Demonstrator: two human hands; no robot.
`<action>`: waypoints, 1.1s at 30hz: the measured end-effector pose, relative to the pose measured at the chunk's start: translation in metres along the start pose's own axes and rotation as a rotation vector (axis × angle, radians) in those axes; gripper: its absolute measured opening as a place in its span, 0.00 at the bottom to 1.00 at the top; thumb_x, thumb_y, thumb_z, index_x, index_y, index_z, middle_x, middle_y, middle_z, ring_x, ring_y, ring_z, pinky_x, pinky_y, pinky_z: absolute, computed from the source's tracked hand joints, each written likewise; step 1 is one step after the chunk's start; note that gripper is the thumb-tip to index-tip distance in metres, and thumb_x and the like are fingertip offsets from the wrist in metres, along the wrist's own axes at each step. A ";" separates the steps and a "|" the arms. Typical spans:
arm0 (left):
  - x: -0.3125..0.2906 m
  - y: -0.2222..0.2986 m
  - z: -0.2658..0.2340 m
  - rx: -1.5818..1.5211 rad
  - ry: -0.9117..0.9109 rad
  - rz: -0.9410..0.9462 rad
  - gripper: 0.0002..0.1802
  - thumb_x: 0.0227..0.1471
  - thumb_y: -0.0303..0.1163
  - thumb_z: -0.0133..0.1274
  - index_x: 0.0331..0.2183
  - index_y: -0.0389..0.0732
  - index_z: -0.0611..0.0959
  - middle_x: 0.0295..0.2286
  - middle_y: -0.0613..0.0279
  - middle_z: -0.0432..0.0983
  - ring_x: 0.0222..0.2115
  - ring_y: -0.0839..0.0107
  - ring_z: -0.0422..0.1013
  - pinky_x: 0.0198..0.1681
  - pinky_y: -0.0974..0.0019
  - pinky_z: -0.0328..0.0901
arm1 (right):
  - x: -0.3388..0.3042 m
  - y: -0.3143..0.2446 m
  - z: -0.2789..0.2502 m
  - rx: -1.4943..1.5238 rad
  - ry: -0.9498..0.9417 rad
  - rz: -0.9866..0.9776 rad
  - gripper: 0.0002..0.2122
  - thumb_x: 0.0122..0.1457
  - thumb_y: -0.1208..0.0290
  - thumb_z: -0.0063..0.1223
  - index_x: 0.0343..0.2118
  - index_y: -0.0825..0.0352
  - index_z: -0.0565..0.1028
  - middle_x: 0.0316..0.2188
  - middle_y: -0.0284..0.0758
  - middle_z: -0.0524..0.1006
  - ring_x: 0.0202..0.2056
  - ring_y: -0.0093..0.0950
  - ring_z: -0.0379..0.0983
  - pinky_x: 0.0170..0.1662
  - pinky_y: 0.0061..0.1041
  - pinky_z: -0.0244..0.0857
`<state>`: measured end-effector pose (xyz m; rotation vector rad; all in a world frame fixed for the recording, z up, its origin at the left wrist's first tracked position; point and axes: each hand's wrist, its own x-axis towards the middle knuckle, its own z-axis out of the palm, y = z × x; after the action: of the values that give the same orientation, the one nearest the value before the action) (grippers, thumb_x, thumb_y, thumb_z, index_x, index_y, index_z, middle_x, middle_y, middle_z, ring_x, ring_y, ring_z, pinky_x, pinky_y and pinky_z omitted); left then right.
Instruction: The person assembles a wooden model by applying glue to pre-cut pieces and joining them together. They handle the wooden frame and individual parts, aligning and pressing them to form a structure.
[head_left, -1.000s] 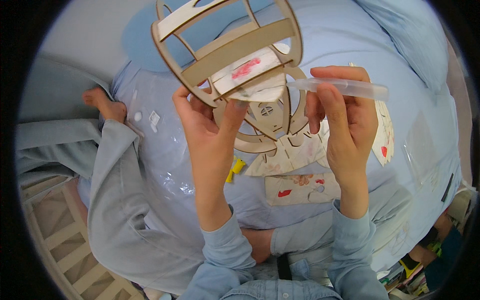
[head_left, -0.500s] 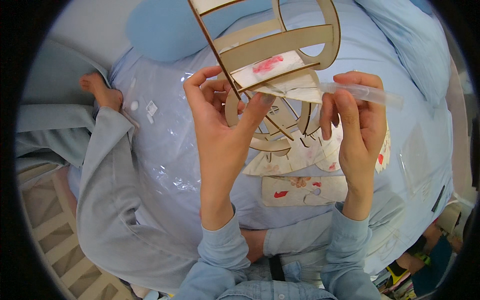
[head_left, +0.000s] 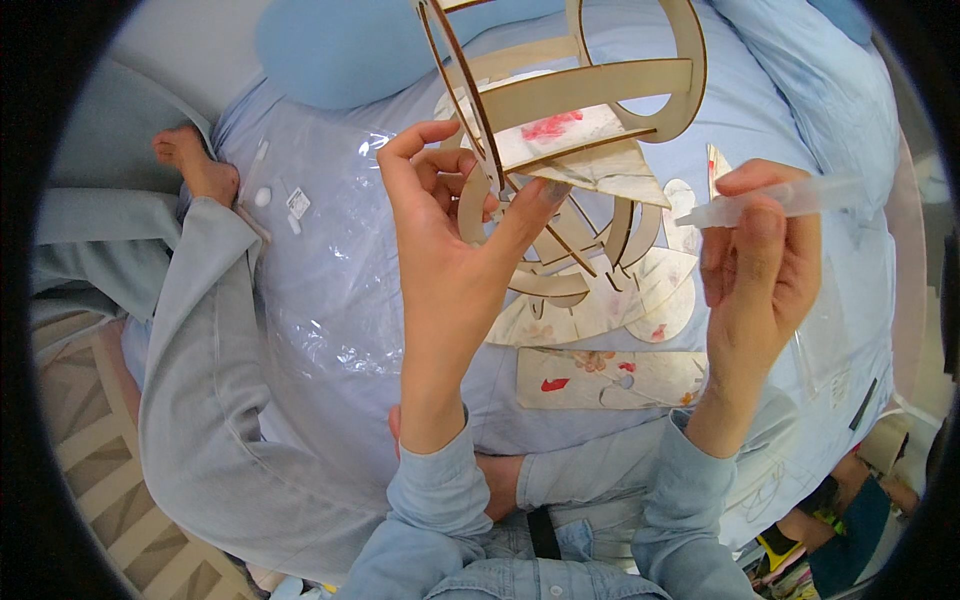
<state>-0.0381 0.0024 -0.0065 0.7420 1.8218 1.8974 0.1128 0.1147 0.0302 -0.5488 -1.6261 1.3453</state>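
Note:
My left hand (head_left: 455, 235) grips a light wooden frame (head_left: 585, 90) built of curved slats and rings, with its thumb on top and the other fingers behind. A floral paper piece (head_left: 610, 170) with a pink patch covers part of the frame, and its pointed corner sticks out to the right under my thumb. In my right hand (head_left: 765, 245) is a translucent glue tube (head_left: 825, 194), pinched between thumb and fingers. Its nozzle points left, a little apart from the paper's corner.
Below the frame, several floral paper pieces (head_left: 660, 290) and a rectangular floral strip (head_left: 545, 395) lie on the blue bed sheet (head_left: 450, 420). Clear plastic film (head_left: 330, 290) spreads at left, near small white items (head_left: 263, 196). A blue pillow (head_left: 340, 55) sits at the back; another person's foot (head_left: 195, 165) rests at left.
My right hand has drawn the glue tube to the right, away from the paper's corner. The wooden frame has shifted slightly right and turned in my left hand.

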 end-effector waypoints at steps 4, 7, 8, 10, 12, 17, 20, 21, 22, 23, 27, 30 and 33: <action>0.000 -0.002 0.000 -0.008 -0.001 -0.009 0.31 0.56 0.33 0.64 0.53 0.39 0.64 0.47 0.58 0.71 0.48 0.73 0.70 0.52 0.69 0.67 | 0.001 -0.014 -0.006 -0.154 0.027 -0.256 0.08 0.70 0.69 0.49 0.43 0.67 0.75 0.37 0.31 0.77 0.24 0.10 0.63 0.25 0.08 0.54; 0.003 0.000 -0.001 0.004 -0.002 -0.010 0.30 0.56 0.31 0.64 0.53 0.38 0.64 0.47 0.58 0.71 0.48 0.74 0.70 0.51 0.69 0.67 | -0.003 -0.014 -0.003 -0.388 -0.157 -0.064 0.06 0.67 0.76 0.51 0.43 0.72 0.75 0.39 0.35 0.78 0.29 0.12 0.66 0.29 0.11 0.57; 0.001 0.004 0.000 -0.002 -0.001 -0.006 0.30 0.56 0.31 0.64 0.53 0.38 0.64 0.47 0.58 0.71 0.48 0.74 0.70 0.51 0.69 0.67 | -0.005 -0.020 0.000 -0.348 -0.168 0.028 0.05 0.66 0.77 0.52 0.42 0.71 0.76 0.39 0.34 0.78 0.30 0.12 0.66 0.30 0.11 0.57; -0.003 0.003 -0.001 -0.001 0.009 -0.015 0.30 0.57 0.30 0.63 0.53 0.38 0.64 0.47 0.58 0.70 0.48 0.74 0.70 0.51 0.69 0.67 | -0.006 -0.021 0.001 -0.216 -0.089 0.026 0.05 0.66 0.77 0.53 0.42 0.72 0.76 0.37 0.32 0.77 0.29 0.12 0.65 0.29 0.12 0.55; 0.000 -0.003 -0.003 -0.016 0.004 -0.011 0.29 0.57 0.29 0.63 0.53 0.38 0.64 0.47 0.58 0.70 0.48 0.74 0.70 0.52 0.69 0.67 | -0.003 -0.019 0.005 -0.319 -0.213 0.111 0.06 0.67 0.77 0.52 0.43 0.72 0.75 0.35 0.30 0.75 0.27 0.12 0.62 0.28 0.13 0.54; -0.003 -0.004 -0.004 -0.026 0.007 -0.031 0.30 0.56 0.28 0.63 0.53 0.39 0.63 0.47 0.59 0.70 0.48 0.74 0.69 0.52 0.68 0.67 | -0.001 -0.018 0.007 -0.024 -0.108 0.140 0.06 0.69 0.74 0.49 0.42 0.70 0.74 0.23 0.25 0.70 0.22 0.11 0.58 0.25 0.14 0.49; -0.001 -0.003 -0.001 -0.062 0.001 -0.020 0.29 0.56 0.27 0.63 0.52 0.39 0.63 0.46 0.59 0.70 0.48 0.73 0.69 0.52 0.68 0.68 | -0.002 -0.008 0.012 0.000 -0.060 0.168 0.06 0.70 0.72 0.48 0.41 0.69 0.72 0.22 0.25 0.68 0.21 0.11 0.57 0.24 0.15 0.47; -0.002 -0.003 -0.001 -0.064 0.005 -0.016 0.29 0.56 0.26 0.63 0.52 0.39 0.63 0.46 0.58 0.70 0.48 0.73 0.69 0.52 0.68 0.68 | -0.001 -0.005 0.013 -0.015 -0.055 0.156 0.05 0.70 0.72 0.48 0.41 0.69 0.72 0.22 0.25 0.68 0.20 0.11 0.56 0.23 0.15 0.46; -0.002 -0.003 -0.001 -0.064 0.000 -0.026 0.29 0.56 0.26 0.63 0.52 0.39 0.63 0.46 0.58 0.70 0.48 0.72 0.69 0.52 0.67 0.68 | 0.000 -0.002 0.013 -0.031 -0.049 0.143 0.05 0.70 0.72 0.48 0.41 0.69 0.72 0.22 0.25 0.68 0.20 0.11 0.56 0.23 0.15 0.46; -0.003 -0.002 0.000 -0.065 -0.005 -0.036 0.29 0.56 0.25 0.62 0.51 0.39 0.63 0.46 0.58 0.70 0.48 0.72 0.69 0.52 0.67 0.69 | 0.001 0.000 0.013 -0.047 -0.043 0.130 0.05 0.70 0.73 0.48 0.41 0.69 0.72 0.22 0.25 0.68 0.19 0.11 0.56 0.22 0.15 0.45; -0.003 -0.004 -0.004 -0.066 0.003 -0.003 0.29 0.55 0.25 0.63 0.51 0.39 0.63 0.45 0.57 0.70 0.48 0.71 0.70 0.52 0.66 0.70 | 0.004 0.000 0.020 -0.053 -0.026 0.141 0.05 0.70 0.73 0.48 0.40 0.69 0.71 0.21 0.25 0.67 0.18 0.11 0.55 0.21 0.16 0.44; -0.003 -0.004 -0.004 -0.063 -0.002 -0.010 0.29 0.55 0.25 0.63 0.51 0.39 0.62 0.45 0.57 0.70 0.48 0.71 0.70 0.51 0.66 0.70 | 0.005 0.005 0.024 -0.046 0.017 0.114 0.04 0.70 0.73 0.48 0.40 0.68 0.71 0.20 0.25 0.67 0.17 0.11 0.55 0.20 0.16 0.43; -0.004 -0.006 -0.005 -0.055 -0.009 -0.014 0.29 0.55 0.26 0.63 0.51 0.39 0.63 0.45 0.58 0.70 0.48 0.72 0.70 0.51 0.66 0.70 | 0.006 0.011 0.026 -0.046 0.032 0.078 0.04 0.69 0.74 0.49 0.39 0.68 0.71 0.19 0.25 0.66 0.17 0.11 0.56 0.20 0.16 0.44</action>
<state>-0.0389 -0.0035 -0.0129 0.7170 1.7577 1.9239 0.0854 0.1095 0.0226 -0.6640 -1.6273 1.3520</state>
